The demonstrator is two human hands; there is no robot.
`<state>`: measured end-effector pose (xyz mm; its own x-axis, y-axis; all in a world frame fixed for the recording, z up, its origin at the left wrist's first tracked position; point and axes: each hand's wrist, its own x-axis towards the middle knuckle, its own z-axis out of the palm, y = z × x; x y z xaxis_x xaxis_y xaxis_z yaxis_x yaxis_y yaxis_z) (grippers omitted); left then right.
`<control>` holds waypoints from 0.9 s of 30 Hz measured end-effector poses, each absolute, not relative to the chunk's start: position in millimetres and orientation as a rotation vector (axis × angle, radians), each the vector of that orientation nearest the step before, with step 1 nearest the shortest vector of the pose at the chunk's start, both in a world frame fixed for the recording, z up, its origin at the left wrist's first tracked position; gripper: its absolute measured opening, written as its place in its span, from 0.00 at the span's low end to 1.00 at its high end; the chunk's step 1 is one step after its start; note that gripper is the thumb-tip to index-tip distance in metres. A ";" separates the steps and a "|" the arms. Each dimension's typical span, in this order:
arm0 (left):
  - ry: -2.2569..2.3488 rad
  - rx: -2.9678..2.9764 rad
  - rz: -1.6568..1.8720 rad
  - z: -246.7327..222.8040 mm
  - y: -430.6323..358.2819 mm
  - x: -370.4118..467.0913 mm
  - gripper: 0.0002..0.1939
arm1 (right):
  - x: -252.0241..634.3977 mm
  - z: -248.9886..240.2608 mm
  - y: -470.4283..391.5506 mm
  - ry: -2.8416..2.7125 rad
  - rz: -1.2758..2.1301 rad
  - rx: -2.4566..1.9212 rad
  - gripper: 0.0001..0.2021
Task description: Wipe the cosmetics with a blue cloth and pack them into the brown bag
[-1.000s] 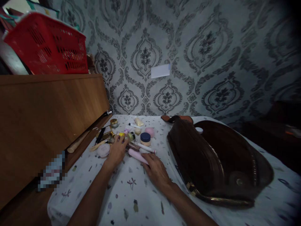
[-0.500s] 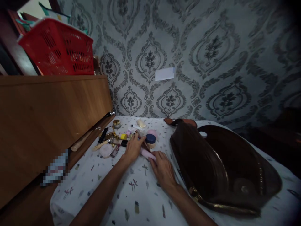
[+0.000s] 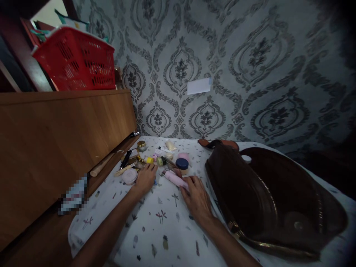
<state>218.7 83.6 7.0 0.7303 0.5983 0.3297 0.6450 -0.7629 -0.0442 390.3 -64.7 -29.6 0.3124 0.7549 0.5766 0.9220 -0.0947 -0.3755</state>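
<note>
My right hand (image 3: pixel 197 196) is closed around the near end of a slim pink bottle (image 3: pixel 175 179), which lies slanted on the patterned cloth with its far end to the left. My left hand (image 3: pixel 146 178) reaches down into a cluster of cosmetics with its fingers bent; whatever lies under them is hidden. Beside that hand is a round pale pink compact (image 3: pixel 129 176). Just past its fingertips are a small green jar (image 3: pixel 161 161) and a yellow cap (image 3: pixel 149 160). A dark blue-lidded jar (image 3: pixel 182 164) stands beyond the pink bottle.
A large dark brown bag (image 3: pixel 267 200) with gold zips lies at the right. Wooden furniture (image 3: pixel 66 129) borders the left side, with a red plastic basket (image 3: pixel 80 59) on top. At the back, a gold-lidded jar (image 3: pixel 141 145) and a cream tube (image 3: pixel 170 145) lie near the patterned wall.
My left hand has moved left, off the pink bottle's far end and onto the cosmetics. The right hand stays on the bottle. The view has shifted slightly.
</note>
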 end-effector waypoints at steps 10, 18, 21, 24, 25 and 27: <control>-1.079 -2.738 -0.406 18.2 64.4 201.6 0.13 | 391.2 -32.2 -64.5 -1.484 -0.304 -1.907 0.10; -1.205 -2.731 -0.570 16.8 65.5 176.6 0.13 | 392.2 -32.3 -65.1 -1.495 -0.290 -1.886 0.11; -1.319 -2.680 -0.829 16.6 73.9 153.0 0.16 | 392.3 -31.2 -65.4 -1.496 -0.266 -1.877 0.10; -1.459 -2.583 -1.117 17.1 86.7 132.2 0.15 | 391.1 -30.6 -65.3 -1.478 -0.244 -1.871 0.10; -1.480 -2.567 -1.147 17.4 90.3 128.2 0.15 | 390.5 -30.4 -65.3 -1.469 -0.237 -1.869 0.10; -1.475 -2.571 -1.137 17.7 94.7 126.2 0.14 | 389.4 -29.8 -65.6 -1.449 -0.221 -1.871 0.10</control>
